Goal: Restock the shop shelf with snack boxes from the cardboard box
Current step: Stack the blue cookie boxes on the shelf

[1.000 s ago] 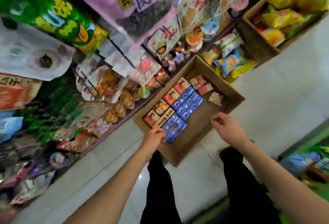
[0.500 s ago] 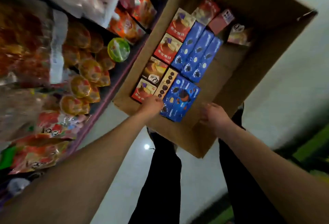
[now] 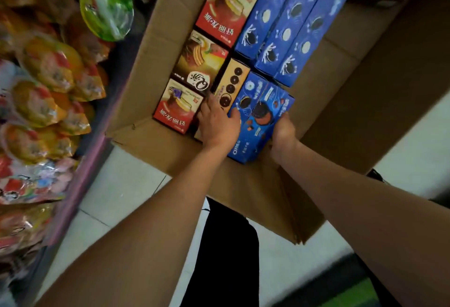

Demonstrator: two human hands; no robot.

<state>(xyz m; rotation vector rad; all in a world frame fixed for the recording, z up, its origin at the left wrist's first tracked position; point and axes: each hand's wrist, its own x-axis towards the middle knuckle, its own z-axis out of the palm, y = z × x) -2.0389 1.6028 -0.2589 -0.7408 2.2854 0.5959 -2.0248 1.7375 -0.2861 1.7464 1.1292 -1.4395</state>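
Observation:
An open cardboard box (image 3: 155, 38) stands on the floor beside the shelf, packed with snack boxes. Two blue Oreo boxes (image 3: 258, 121) lie side by side at its near end. My left hand (image 3: 216, 124) grips their left side, thumb on top, fingers down between them and a tan cookie box (image 3: 231, 82). My right hand (image 3: 283, 133) holds their right side, fingers hidden underneath. Red pie boxes (image 3: 176, 107) and a brown one (image 3: 198, 60) fill the left column. Three long blue boxes (image 3: 292, 26) lie further back.
The shop shelf (image 3: 80, 180) runs down the left, crowded with yellow and orange snack bags (image 3: 46, 80) and a green packet (image 3: 107, 7). Pale floor tiles (image 3: 117, 192) lie between shelf and box. My dark trouser legs (image 3: 226, 253) are below. The box's right half is bare cardboard (image 3: 341, 46).
The view has closed in on the box. My right hand moved from the box rim onto the right side of the Oreo boxes. My left hand now wraps their left side.

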